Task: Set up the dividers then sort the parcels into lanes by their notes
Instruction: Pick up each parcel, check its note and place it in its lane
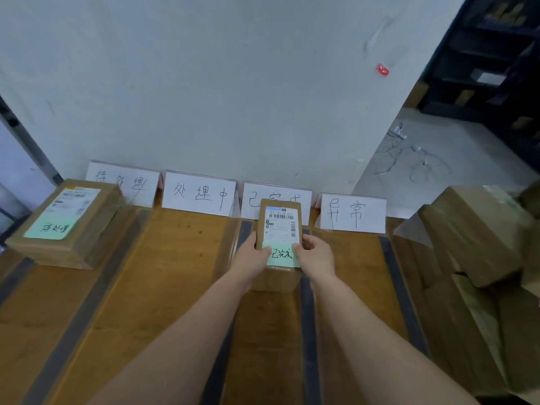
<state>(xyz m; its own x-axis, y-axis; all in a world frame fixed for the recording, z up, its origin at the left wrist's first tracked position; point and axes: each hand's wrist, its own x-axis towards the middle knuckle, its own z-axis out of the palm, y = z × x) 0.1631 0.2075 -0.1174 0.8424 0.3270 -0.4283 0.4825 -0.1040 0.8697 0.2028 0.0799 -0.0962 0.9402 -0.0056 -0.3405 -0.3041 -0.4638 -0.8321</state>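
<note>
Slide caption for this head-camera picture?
Both hands hold a brown cardboard parcel with a green note in the third lane.

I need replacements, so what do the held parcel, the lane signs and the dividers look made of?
Held parcel: brown corrugated cardboard by its matte tan faces, with a glossy printed label and a green paper note. Lane signs: white paper with handwriting, seemingly in clear stands. Dividers: clear plastic or acrylic on dark strips, judging by the see-through sheen; not certain.

Green-noted brown parcel upright, apparently in third lane.
</note>
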